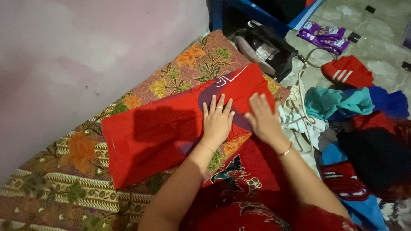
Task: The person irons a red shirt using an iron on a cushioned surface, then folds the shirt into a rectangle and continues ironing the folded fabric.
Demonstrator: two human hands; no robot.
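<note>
- Nearest the camera is the person's lap in dark red patterned cloth (244, 201), just below the folded red fabric garment (171, 128).
- The left hand (217, 122) lies flat on the red garment, fingers spread slightly, a ring on one finger; it pinches nothing.
- The right hand (263, 117) rests palm-down at the garment's right edge, fingers close together, pressing rather than gripping.
- The red garment lies on a brown floral batik cloth (64, 171) spread over the floor, beside the pale wall (64, 51).
- It is a smooth, flat rectangle with a purple shape and thin white lines near its upper end.
- A dark electric iron (261, 45) stands just beyond the garment's upper end, its white cord (299, 102) trailing to the right.
- Judged risk: the cord runs near the right hand, so a snag could tip the iron toward the garment.
- A heap of loose clothes (355, 111), teal, blue and red, lies right of the garment; a sliding piece could spoil the fold.
</note>
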